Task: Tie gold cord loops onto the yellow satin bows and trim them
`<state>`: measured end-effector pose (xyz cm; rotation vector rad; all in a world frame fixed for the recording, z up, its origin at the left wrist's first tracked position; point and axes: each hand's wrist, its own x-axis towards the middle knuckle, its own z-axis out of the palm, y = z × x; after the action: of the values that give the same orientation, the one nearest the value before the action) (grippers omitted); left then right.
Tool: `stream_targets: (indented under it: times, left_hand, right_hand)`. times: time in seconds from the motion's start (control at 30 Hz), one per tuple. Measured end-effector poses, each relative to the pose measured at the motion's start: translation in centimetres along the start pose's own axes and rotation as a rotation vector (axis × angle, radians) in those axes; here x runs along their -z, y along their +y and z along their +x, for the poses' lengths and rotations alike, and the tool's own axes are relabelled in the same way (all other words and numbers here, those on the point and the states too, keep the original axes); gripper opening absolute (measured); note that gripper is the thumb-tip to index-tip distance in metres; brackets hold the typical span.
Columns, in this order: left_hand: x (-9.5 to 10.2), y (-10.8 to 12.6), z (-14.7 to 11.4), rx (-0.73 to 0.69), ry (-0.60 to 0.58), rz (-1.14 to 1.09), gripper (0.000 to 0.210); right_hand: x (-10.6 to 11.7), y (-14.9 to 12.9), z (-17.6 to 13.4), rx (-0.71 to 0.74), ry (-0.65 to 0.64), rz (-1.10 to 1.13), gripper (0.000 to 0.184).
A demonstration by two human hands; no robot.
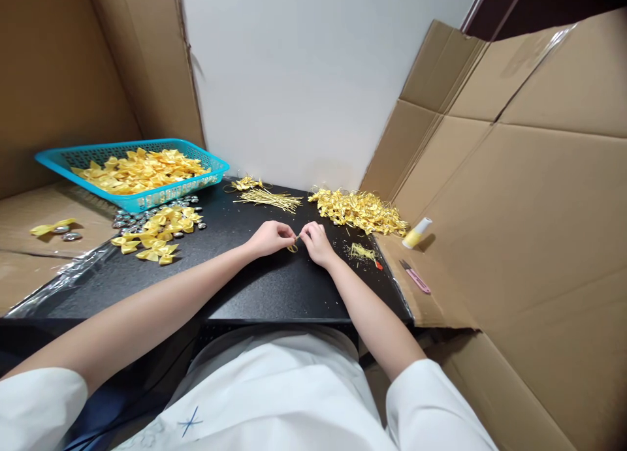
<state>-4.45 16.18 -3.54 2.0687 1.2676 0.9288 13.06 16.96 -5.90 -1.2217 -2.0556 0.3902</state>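
Over the middle of the black table (274,294), my left hand (269,238) is closed in a pinch. A small yellow ribbon piece (292,248) shows just below its fingertips. My right hand (317,243) is closed too, its fingertips nearly meeting the left ones. A short, thin gold cord (298,237) appears to run between the two pinches; most of it is hidden by the fingers. Beyond the hands lies a bundle of straight gold cords (272,200). To the right of that is a heap of yellow bows with gold cord loops (360,211).
A blue basket (142,201) of yellow bows stands back left. In front are loose yellow bows (159,250) and silver buttons (128,221). At right lie cord scraps (362,251), a spool of yellow thread (416,233) and pink thread snips (416,279). Cardboard walls (529,196) flank the table.
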Motion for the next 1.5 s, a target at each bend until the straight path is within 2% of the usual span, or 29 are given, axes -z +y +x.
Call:
stream_targets:
  times: [0.17,0.37,0.47,0.67,0.87,1.2,1.5]
  left_hand:
    - [0.1,-0.6,0.2,-0.041,-0.045,-0.061,0.019]
    - [-0.4,-1.1,0.4,0.046,-0.055,-0.29,0.027]
    - [-0.6,-1.1,0.3,0.071,-0.05,-0.329,0.03]
    - [-0.4,-0.9,0.3,0.097,-0.023,-0.338,0.026]
    - [-0.4,-0.7,0.2,0.108,-0.019,-0.337,0.034]
    - [-0.4,-1.1,0.4,0.095,-0.017,-0.344,0.033]
    - [-0.1,-1.5,0.6,0.06,-0.027,-0.213,0.029]
  right_hand:
    - [0.2,0.0,0.0,0.004,-0.034,0.051,0.013]
    - [0.4,-0.2,0.1,0.057,0.024,0.074,0.012]
    - [0.5,-0.3,0.1,0.066,0.052,0.104,0.009]
    - [0.4,-0.4,0.0,0.028,0.1,0.208,0.007]
    - [0.1,-0.3,0.1,-0.008,0.126,0.31,0.005]
    - [0.1,-0.2,0.3,0.003,0.139,0.326,0.008]
    - [0.2,0.0,0.3,-0.002,0.124,0.309,0.008]
